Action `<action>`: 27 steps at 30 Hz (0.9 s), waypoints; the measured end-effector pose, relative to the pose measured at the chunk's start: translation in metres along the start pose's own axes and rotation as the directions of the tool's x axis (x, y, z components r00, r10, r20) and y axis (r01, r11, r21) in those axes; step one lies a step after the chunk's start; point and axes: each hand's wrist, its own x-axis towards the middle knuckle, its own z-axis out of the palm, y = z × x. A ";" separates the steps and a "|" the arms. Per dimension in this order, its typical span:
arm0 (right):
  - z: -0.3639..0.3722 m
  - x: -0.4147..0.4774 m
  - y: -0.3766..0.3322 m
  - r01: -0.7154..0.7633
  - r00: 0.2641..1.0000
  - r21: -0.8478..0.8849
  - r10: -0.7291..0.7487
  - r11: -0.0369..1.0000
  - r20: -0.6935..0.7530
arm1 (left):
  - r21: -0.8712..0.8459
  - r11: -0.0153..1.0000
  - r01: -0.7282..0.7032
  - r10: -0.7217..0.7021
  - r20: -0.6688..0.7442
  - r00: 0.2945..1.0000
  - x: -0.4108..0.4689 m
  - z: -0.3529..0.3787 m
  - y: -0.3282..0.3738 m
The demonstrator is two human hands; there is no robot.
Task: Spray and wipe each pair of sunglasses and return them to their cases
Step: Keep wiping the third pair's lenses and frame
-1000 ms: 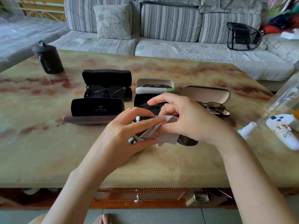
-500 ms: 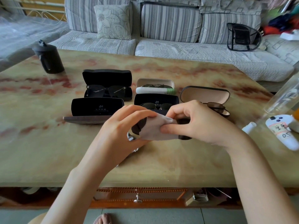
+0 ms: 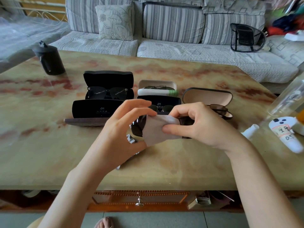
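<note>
Above the table's middle my left hand [image 3: 121, 132] holds a pair of dark sunglasses [image 3: 138, 127] by its left lens. My right hand [image 3: 197, 125] pinches a pale grey cloth [image 3: 158, 129] folded over the lens and bridge. Behind them stand several open cases: an empty black case [image 3: 95, 109] at the left, a black case with black sunglasses [image 3: 108, 92], a white case [image 3: 157, 89] with glasses inside, a black case [image 3: 159, 102] partly hidden by my fingers, and a brown case [image 3: 207, 97] with brown sunglasses [image 3: 218, 109].
A black lidded cup [image 3: 49, 60] stands at the far left of the marble table [image 3: 164, 165]. A clear spray bottle [image 3: 286, 99] and a white labelled device [image 3: 289, 135] lie at the right edge. A striped sofa [image 3: 164, 38] runs behind the table.
Both hands lifted the sunglasses slightly and turned them. The cloth moved from under my right palm to a fold over the lens, pinched by my right thumb and fingers.
</note>
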 end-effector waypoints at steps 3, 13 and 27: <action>0.000 0.001 0.000 0.011 1.000 0.037 -0.010 0.999 -0.021 | -0.100 0.993 0.063 -0.056 0.068 0.996 0.003 -0.012 0.008; 0.004 0.003 -0.001 0.024 0.999 0.006 -0.024 1.000 -0.023 | -0.140 0.953 0.269 -0.238 0.206 0.949 0.032 -0.018 0.023; 0.010 -0.005 -0.002 0.121 0.977 -0.246 -0.159 0.962 -0.143 | -0.345 0.869 0.354 -0.322 0.146 0.935 0.036 -0.025 0.016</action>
